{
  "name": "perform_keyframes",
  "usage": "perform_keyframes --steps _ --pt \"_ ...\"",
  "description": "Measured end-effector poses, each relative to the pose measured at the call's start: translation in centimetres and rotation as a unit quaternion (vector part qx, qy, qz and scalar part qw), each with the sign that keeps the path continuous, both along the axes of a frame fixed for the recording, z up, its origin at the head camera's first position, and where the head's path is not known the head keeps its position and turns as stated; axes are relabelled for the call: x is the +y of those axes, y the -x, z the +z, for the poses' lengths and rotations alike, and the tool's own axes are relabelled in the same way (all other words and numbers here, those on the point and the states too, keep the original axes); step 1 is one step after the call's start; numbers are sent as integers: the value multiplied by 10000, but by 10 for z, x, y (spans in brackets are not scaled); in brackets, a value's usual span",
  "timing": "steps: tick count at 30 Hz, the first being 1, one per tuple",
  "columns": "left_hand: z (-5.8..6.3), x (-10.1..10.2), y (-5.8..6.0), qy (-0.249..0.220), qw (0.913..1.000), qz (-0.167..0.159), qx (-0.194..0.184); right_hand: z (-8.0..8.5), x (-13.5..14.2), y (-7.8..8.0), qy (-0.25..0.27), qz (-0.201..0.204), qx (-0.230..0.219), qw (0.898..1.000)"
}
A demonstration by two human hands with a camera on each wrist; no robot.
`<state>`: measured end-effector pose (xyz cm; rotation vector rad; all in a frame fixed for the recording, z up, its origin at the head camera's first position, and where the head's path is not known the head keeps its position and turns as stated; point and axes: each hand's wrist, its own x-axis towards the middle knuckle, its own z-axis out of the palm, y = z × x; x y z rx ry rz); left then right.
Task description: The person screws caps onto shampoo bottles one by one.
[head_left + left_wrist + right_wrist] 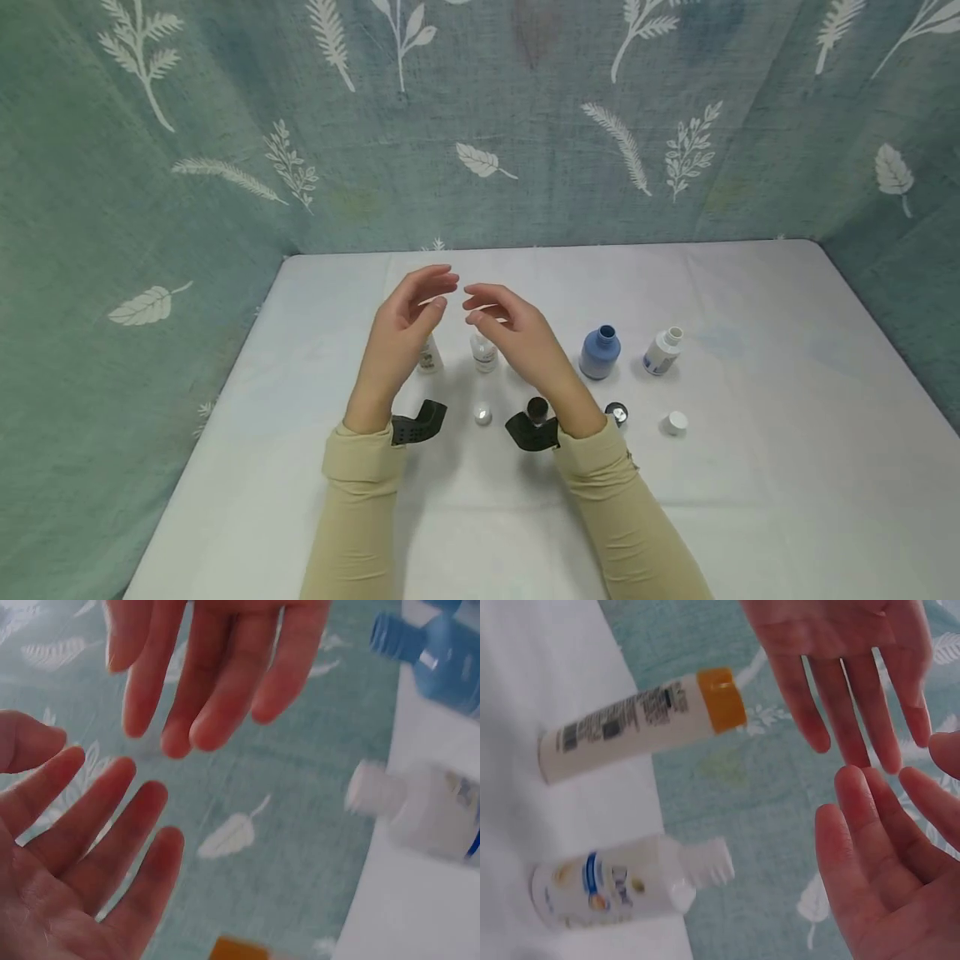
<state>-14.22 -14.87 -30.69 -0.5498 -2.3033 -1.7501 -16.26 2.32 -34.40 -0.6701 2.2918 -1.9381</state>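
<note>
White and uncapped, one bottle [619, 881] stands on the table [765, 500] between the orange-topped one [630, 731] and the blue one [599, 356], near the left hand [401, 333] and right hand [528, 337], each grip empty and loosely spread, so any lowering is probably best slow and clear of its open neck [711, 862].

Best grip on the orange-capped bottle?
Probably round the mid-body, below the orange cap, left hand coming from the left: it stands upright, long and fairly straight-sided, with the uncapped white bottle to its right.
</note>
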Motion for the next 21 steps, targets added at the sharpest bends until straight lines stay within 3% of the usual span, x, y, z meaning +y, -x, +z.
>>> perform_keyframes --steps 11,16,21 --pt "-8 23 1 410 9979 -228 -458 -9 26 -4 -774 -195 -26 9968" --pt "-10 23 1 732 9931 -395 -832 -15 35 -8 -1050 136 -225 9941" --pt "-21 27 6 892 9846 -533 -1405 -23 40 -6 -1679 700 -57 9833"
